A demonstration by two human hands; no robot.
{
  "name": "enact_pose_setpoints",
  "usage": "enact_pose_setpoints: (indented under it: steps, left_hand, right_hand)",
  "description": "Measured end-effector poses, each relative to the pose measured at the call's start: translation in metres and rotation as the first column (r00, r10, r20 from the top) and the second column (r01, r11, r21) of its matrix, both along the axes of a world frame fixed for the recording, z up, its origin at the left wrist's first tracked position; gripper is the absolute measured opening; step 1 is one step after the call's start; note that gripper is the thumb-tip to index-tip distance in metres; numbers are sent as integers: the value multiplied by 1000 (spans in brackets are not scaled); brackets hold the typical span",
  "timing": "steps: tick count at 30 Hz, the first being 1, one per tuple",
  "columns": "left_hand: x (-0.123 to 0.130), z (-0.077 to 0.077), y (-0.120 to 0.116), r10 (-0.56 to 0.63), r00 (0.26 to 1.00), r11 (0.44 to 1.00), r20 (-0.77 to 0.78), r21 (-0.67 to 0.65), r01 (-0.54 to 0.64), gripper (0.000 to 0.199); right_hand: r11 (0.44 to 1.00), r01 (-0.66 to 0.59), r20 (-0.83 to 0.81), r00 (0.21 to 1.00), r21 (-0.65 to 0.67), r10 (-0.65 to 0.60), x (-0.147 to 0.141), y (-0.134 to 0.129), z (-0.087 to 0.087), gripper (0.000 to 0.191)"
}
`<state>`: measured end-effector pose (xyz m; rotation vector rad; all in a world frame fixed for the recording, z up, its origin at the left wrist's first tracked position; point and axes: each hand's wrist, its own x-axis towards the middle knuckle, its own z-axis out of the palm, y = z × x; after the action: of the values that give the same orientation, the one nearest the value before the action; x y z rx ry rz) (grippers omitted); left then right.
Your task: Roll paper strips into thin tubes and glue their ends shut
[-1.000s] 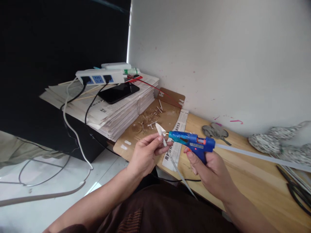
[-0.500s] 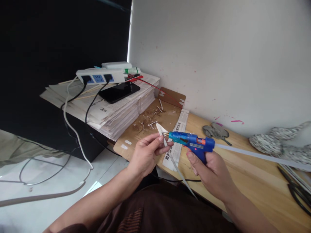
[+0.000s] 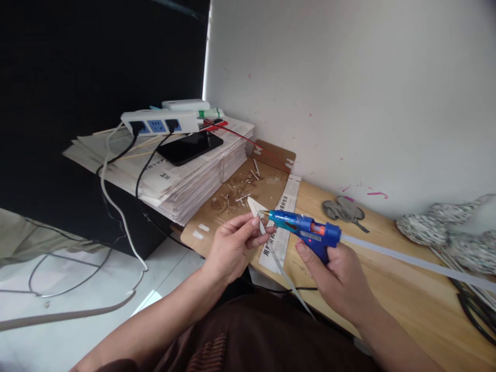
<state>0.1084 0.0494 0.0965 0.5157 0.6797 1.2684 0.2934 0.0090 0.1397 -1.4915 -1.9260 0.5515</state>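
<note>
A blue hot glue gun (image 3: 306,227) is gripped by its handle in my right hand (image 3: 341,279). A long translucent glue stick (image 3: 411,258) juts from its rear, and a small red light glows on its side. My left hand (image 3: 236,243) pinches a narrow paper strip (image 3: 284,271) between thumb and fingers. The strip's upper end is folded to a pale pointed corner (image 3: 256,206), and its tail hangs toward my lap. The gun's metal nozzle points at this folded end, right beside my left fingertips; whether they touch I cannot tell.
A newspaper stack (image 3: 194,186) carries a power strip (image 3: 158,123) and a black phone (image 3: 189,147). Scraps litter a brown board (image 3: 220,217), with a printed paper strip (image 3: 290,201) alongside. A grey flat piece (image 3: 344,211) and woven paper shapes (image 3: 422,225) lie by the wall. Cables hang left.
The glue gun has shifted slightly, with its rear and glue stick a little lower. My left hand keeps its pinch on the paper strip, almost unmoved.
</note>
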Motion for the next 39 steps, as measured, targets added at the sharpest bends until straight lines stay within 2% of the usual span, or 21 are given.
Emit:
enact_pose_setpoints:
  steps: [3, 8, 10, 12, 14, 16, 17, 18, 20, 24, 26, 30, 35, 39]
  left_hand:
    - [0, 0, -1, 12, 1000, 1000, 13, -4, -12, 17]
    - [-2, -1, -3, 28, 999, 1000, 23, -14, -27, 15]
    - [-4, 0, -3, 30, 999, 999, 16, -14, -30, 16]
    - [-6, 1, -5, 34, 999, 999, 7, -9, -34, 17]
    - [-10, 2, -8, 44, 999, 999, -6, 1, -44, 18]
    - [-14, 4, -11, 60, 998, 998, -22, 13, -60, 20]
    - [-16, 5, -13, 68, 997, 998, -29, 21, -67, 19]
    - [-17, 6, -14, 72, 997, 997, -36, 27, -71, 19]
    - [-20, 8, -17, 76, 996, 997, -43, 38, -74, 18]
    - [-25, 8, -21, 93, 995, 995, -39, 45, -92, 13]
    - [-26, 7, -21, 99, 994, 994, -39, 38, -98, 12]
    - [-27, 3, -21, 101, 994, 995, -33, 22, -100, 14]
    - [-27, 1, -21, 89, 995, 996, -38, 3, -89, 17]
    - [-28, -2, -21, 88, 995, 996, -41, 3, -88, 16]
  right_hand:
    - [998, 15, 53, 998, 60, -18, 1, -1, -1, 23]
    - [997, 32, 60, 998, 75, -37, 2, 3, -8, 21]
    - [998, 57, -10, 998, 33, -57, 1, 10, -13, 21]
    - [994, 79, -181, 979, -78, -92, -3, 21, -19, 23]
    - [970, 47, -451, 879, -240, -155, -10, 35, -25, 26]
    - [924, -43, -699, 667, -381, -258, -19, 51, -28, 26]
    - [893, -78, -760, 561, -444, -329, -24, 60, -29, 24]
    - [853, -129, -787, 475, -506, -395, -30, 69, -30, 19]
    - [757, -220, -771, 369, -615, -519, -40, 86, -33, 15]
    - [618, -359, -711, 273, -700, -648, -55, 114, -44, 35]
    - [580, -405, -696, 249, -706, -674, -61, 122, -51, 39]
    - [544, -434, -676, 251, -718, -692, -72, 129, -64, 41]
    - [535, -456, -675, 226, -711, -703, -80, 134, -79, 48]
    - [535, -458, -674, 221, -710, -705, -85, 137, -82, 49]
